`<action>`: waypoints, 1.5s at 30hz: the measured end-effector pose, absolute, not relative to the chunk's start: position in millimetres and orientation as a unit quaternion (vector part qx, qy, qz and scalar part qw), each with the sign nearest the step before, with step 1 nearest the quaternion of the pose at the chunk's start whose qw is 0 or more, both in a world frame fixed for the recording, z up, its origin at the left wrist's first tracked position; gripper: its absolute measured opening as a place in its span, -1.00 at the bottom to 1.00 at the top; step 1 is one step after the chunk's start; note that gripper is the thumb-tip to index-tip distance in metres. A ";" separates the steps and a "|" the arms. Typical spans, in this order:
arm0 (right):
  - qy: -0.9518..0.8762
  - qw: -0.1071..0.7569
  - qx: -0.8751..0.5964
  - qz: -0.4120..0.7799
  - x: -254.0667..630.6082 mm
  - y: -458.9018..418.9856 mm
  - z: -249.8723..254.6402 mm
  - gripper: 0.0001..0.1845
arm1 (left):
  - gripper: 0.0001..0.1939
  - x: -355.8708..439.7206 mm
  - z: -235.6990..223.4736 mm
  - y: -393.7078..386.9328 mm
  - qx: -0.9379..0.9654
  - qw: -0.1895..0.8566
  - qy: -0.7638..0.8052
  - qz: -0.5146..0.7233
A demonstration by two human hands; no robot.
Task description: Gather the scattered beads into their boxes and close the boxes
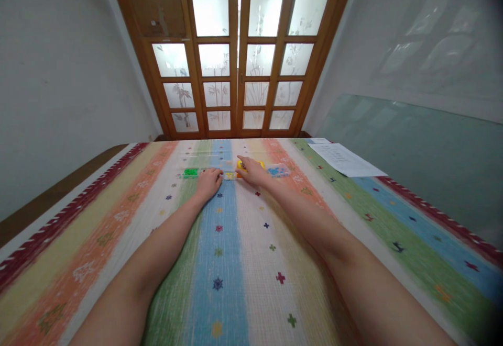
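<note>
Both my hands are at the far part of the table, over a row of small clear plastic boxes. My left hand [210,181] is closed, its fingers curled at the left edge of a box with small yellow pieces [229,176]; whatever it holds is hidden. To its left lies a box of green pieces [190,173], partly covered by the hand. My right hand [252,171] reaches over a yellow and orange item [260,164], with fingers apart and the index stretched forward. Just right of that hand is a clear box of blue pieces [278,170].
A striped, patterned cloth [218,246] covers the table. Printed paper sheets [346,160] lie at the far right. A greenish glass panel [412,142] leans along the right wall, and wooden doors with glass panes [239,100] stand beyond the table.
</note>
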State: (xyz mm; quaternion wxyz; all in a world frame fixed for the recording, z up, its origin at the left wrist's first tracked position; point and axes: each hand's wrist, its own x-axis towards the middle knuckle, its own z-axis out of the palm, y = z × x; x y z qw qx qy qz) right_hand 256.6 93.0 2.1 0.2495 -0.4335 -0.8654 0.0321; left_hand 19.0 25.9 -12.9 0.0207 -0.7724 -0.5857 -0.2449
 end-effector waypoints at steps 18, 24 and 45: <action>-0.930 0.159 -0.315 -0.104 230.3 53.6 -1.4 -0.64 | -0.78 -5.3 -1.4 36.6 -0.683 0.076 -0.597 -0.414; -0.920 0.154 -0.353 -0.068 225.3 60.1 5.1 -0.66 | -0.65 -12.6 17.5 39.7 -0.691 0.102 -0.617 -0.362; -0.912 0.213 -0.349 -0.001 240.8 72.2 -19.0 -0.51 | -0.44 -26.0 -4.1 9.7 -0.793 0.087 -0.572 -0.192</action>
